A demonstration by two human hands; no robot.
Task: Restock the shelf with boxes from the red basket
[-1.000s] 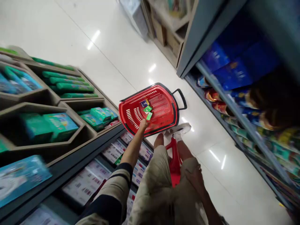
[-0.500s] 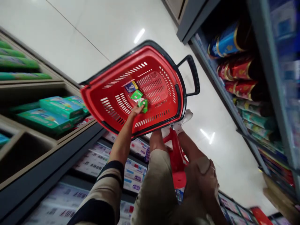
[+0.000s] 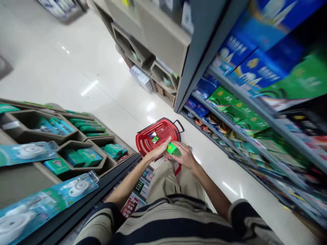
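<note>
Floor (image 3: 84,75): smooth glossy tile w/ bright reflections. Basket (image 3: 143,141): shiny red plastic, perforated, w/ matt black plastic handle (image 3: 179,124). Glossy green packet (image 3: 172,149): looks like coated card. Shelf upright (image 3: 201,51): smooth grey painted metal. Display units (image 3: 163,44): matt beige, wood-look board. Blister packs (image 3: 76,189): shiny clear plastic over printed card. Shirt (image 3: 166,231): striped cloth. Shorts (image 3: 171,180): matt khaki cloth.

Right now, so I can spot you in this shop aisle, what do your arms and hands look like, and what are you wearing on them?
You're wearing a beige top with wide navy bands. The left sleeve and right sleeve end around the elbows in dark bands. Your forearms are bare, as are your left hand and right hand, with no gloves showing.
</note>
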